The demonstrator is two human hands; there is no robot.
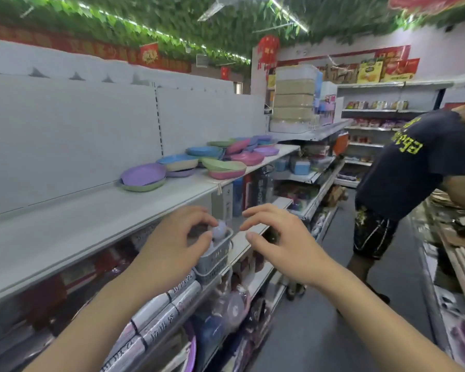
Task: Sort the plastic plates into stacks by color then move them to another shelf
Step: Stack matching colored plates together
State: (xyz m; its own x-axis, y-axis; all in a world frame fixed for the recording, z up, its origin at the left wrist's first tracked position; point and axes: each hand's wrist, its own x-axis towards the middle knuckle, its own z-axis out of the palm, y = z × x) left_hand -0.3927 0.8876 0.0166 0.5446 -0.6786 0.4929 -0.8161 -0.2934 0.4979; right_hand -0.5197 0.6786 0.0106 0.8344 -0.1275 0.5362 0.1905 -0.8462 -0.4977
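Several plastic plates point(199, 159) are lying in loose, mixed heaps along the grey shelf point(86, 218), well ahead of the person and out of reach for now. A purple plate point(143, 173) is resting on a green plate point(145, 187) at the near end; blue, cream, pink and more green ones are being seen scattered and overlapping further along, some tilted against their neighbours.

Nothing is being held. The left hand point(169, 251) and the right hand point(285, 245) are being carried in front of the body, below the shelf's edge, with fingers loosely curled and thumbs apart from them, gripping nothing.

The plates are being judged light, stiff and smooth, so sliding is likely when one is lifted from a tilted pile. Breakage is being judged unlikely, though a knocked heap could be sent clattering off the front edge. The raised rims are probably the best place to be taken hold of, with the thumb on top and the fingers beneath; nested plates may be sticking together slightly and may need to be parted at the rim. The sorting is not yet being started, by the look of the heaps.
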